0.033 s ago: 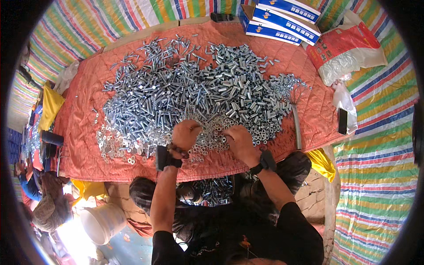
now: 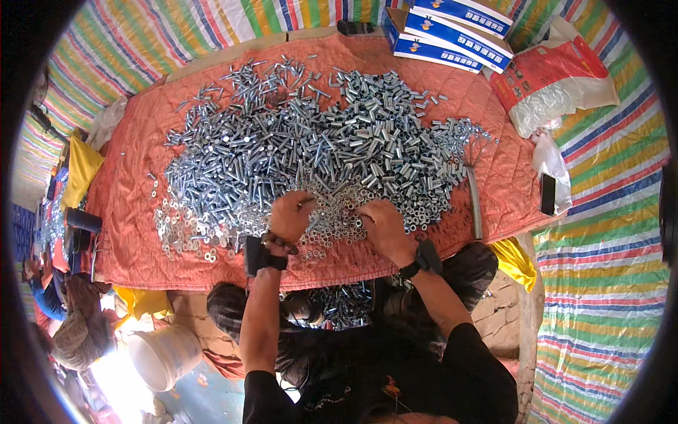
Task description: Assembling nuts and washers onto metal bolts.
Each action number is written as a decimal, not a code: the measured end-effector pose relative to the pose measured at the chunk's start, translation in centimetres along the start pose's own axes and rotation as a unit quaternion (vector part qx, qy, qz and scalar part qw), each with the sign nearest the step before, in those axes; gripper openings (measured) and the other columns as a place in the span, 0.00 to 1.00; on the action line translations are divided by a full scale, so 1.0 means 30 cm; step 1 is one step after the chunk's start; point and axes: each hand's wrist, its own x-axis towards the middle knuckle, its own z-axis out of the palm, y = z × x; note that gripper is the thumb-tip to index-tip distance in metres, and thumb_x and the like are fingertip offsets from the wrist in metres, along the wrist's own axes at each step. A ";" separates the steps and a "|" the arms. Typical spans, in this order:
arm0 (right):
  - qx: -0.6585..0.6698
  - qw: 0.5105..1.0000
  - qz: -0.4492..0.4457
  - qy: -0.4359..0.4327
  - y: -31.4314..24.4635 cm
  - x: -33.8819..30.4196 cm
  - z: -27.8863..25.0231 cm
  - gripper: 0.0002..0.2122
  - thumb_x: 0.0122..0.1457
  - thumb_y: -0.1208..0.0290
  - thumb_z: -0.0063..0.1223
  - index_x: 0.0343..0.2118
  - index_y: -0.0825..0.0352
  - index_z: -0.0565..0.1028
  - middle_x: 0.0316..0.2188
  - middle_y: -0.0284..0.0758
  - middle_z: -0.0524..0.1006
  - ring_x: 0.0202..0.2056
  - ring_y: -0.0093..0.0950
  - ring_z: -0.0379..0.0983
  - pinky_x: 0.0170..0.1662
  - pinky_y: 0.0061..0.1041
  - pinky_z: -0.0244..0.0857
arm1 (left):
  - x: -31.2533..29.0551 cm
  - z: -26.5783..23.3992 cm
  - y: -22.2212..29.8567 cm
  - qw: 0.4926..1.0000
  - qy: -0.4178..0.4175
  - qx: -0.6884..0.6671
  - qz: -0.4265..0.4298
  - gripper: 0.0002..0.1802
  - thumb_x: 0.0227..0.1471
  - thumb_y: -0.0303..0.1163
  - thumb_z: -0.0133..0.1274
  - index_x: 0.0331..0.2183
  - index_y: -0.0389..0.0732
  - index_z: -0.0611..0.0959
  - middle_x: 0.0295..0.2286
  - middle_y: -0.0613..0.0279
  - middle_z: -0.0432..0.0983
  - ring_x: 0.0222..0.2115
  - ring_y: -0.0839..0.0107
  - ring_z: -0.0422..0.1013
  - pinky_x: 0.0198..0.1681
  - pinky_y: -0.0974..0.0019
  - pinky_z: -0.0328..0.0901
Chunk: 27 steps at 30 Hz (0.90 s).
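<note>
A wide heap of loose metal hardware covers the red quilted cloth point(image 2: 120, 212). Long bolts point(image 2: 233, 152) make up its left and middle, and short metal sleeves point(image 2: 385, 141) its right. Washers point(image 2: 332, 219) lie along the near edge, with nuts point(image 2: 417, 214) beside them on the right. My left hand point(image 2: 291, 215) is over the washers near the bolts, fingers curled in a pinch. My right hand point(image 2: 385, 226) is over the washers to its right, fingers bent together. Whatever either hand pinches is too small or hidden to name.
Blue and white boxes point(image 2: 452, 35) are stacked at the far right, near a red and white sack point(image 2: 554, 78). A phone point(image 2: 548, 194) and a grey tube point(image 2: 474, 203) lie at right. A white bucket point(image 2: 164, 357) stands lower left. Another person point(image 2: 78, 318) sits far left.
My left hand has shifted slightly left, widening the gap to my right hand. My right hand has stayed nearly in place.
</note>
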 end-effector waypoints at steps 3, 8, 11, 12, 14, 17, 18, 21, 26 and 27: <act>0.013 1.000 0.006 0.025 0.013 0.028 0.010 0.06 0.53 0.79 0.58 0.35 0.67 0.79 0.32 0.42 0.76 0.38 0.45 0.73 0.41 0.43 0.68 | -0.033 -0.126 -0.005 0.995 0.070 -0.052 -0.050 0.08 0.51 0.29 0.59 0.34 0.36 0.86 0.28 0.53 0.82 0.26 0.62 0.78 0.31 0.63 0.71; 0.038 0.999 0.024 0.000 -0.019 0.051 0.043 0.06 0.54 0.76 0.59 0.36 0.67 0.79 0.32 0.41 0.76 0.36 0.44 0.75 0.38 0.43 0.69 | -0.161 -0.280 -0.075 0.984 0.105 -0.036 -0.141 0.09 0.52 0.29 0.59 0.34 0.33 0.86 0.25 0.54 0.82 0.24 0.70 0.77 0.29 0.65 0.69; 0.026 0.999 0.027 -0.020 -0.034 0.070 0.072 0.06 0.55 0.74 0.59 0.36 0.66 0.79 0.32 0.41 0.77 0.34 0.44 0.75 0.37 0.42 0.69 | -0.217 -0.308 -0.089 0.980 0.113 -0.004 -0.165 0.09 0.52 0.30 0.58 0.33 0.34 0.86 0.24 0.54 0.82 0.23 0.70 0.76 0.29 0.66 0.69; 0.021 0.999 0.011 -0.025 -0.031 0.077 0.085 0.07 0.56 0.72 0.60 0.37 0.65 0.79 0.32 0.40 0.75 0.33 0.44 0.74 0.36 0.42 0.69 | -0.229 -0.312 -0.116 0.984 0.111 0.011 -0.141 0.11 0.53 0.31 0.59 0.36 0.34 0.86 0.25 0.54 0.82 0.25 0.68 0.78 0.29 0.65 0.70; 0.012 0.999 0.011 -0.046 -0.092 0.099 0.102 0.08 0.56 0.72 0.60 0.38 0.65 0.79 0.33 0.40 0.74 0.33 0.43 0.74 0.35 0.42 0.68 | -0.260 -0.317 -0.148 0.981 0.127 0.016 -0.148 0.11 0.53 0.31 0.59 0.36 0.33 0.86 0.26 0.53 0.83 0.26 0.67 0.78 0.30 0.64 0.70; -0.022 0.995 -0.002 -0.092 -0.147 0.130 0.125 0.10 0.55 0.72 0.61 0.40 0.64 0.78 0.32 0.42 0.71 0.32 0.45 0.73 0.34 0.45 0.66 | -0.277 -0.310 -0.159 0.975 0.170 -0.001 -0.142 0.10 0.51 0.30 0.58 0.34 0.32 0.85 0.24 0.50 0.81 0.22 0.65 0.76 0.28 0.62 0.68; -0.044 0.994 -0.011 -0.103 -0.155 0.133 0.131 0.10 0.55 0.72 0.61 0.40 0.64 0.78 0.32 0.42 0.71 0.32 0.45 0.73 0.33 0.45 0.66 | -0.286 -0.306 -0.153 0.972 0.172 -0.013 -0.159 0.10 0.51 0.29 0.58 0.34 0.32 0.85 0.24 0.50 0.81 0.22 0.65 0.76 0.28 0.62 0.68; -0.095 0.988 -0.049 -0.110 -0.169 0.139 0.149 0.09 0.55 0.72 0.60 0.38 0.65 0.77 0.31 0.43 0.70 0.31 0.46 0.72 0.32 0.46 0.64 | -0.327 -0.274 -0.140 0.965 0.195 -0.047 -0.171 0.09 0.53 0.28 0.58 0.34 0.32 0.85 0.23 0.56 0.81 0.21 0.70 0.75 0.26 0.64 0.68; -0.104 0.986 -0.043 -0.123 -0.146 0.122 0.148 0.09 0.54 0.73 0.60 0.38 0.65 0.75 0.32 0.43 0.70 0.32 0.47 0.72 0.32 0.47 0.63 | -0.387 -0.085 0.005 0.905 0.088 -0.312 -0.277 0.11 0.59 0.32 0.57 0.35 0.33 0.85 0.20 0.66 0.78 0.20 0.79 0.72 0.20 0.73 0.64; -0.099 0.987 -0.031 -0.123 -0.128 0.109 0.164 0.09 0.54 0.72 0.60 0.38 0.65 0.75 0.33 0.43 0.70 0.32 0.47 0.72 0.32 0.47 0.63 | -0.385 -0.039 0.035 0.892 0.090 -0.349 -0.272 0.11 0.60 0.32 0.57 0.36 0.33 0.85 0.21 0.66 0.78 0.19 0.79 0.72 0.20 0.73 0.64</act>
